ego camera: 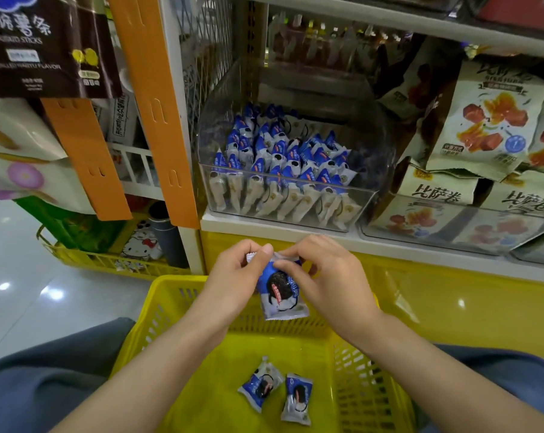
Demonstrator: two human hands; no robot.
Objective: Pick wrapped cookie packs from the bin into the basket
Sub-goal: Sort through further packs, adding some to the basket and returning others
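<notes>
A shop shelf (264, 226) stacked with snack bags rises beyond the fingers (264, 251), with shiny floor tiles (30, 276) off to their left. Directly beneath them sits the yellow basket (170, 285), loose packs (259, 389) on its bottom. Up past them, the clear bin (366, 201) is crowded with more. The left hand (236, 273) and right hand (327, 276) both pinch one cookie pack (281, 292) by its top edge. It looks like the drop step; next they need only let go.

Pale glossy floor tiles (20, 307), bright lamp reflections (55, 294) on them. White shelf board (295, 235) above a yellow base panel (452, 307). Orange slotted uprights (153, 104) stand left of a wire mesh side panel (202, 57).
</notes>
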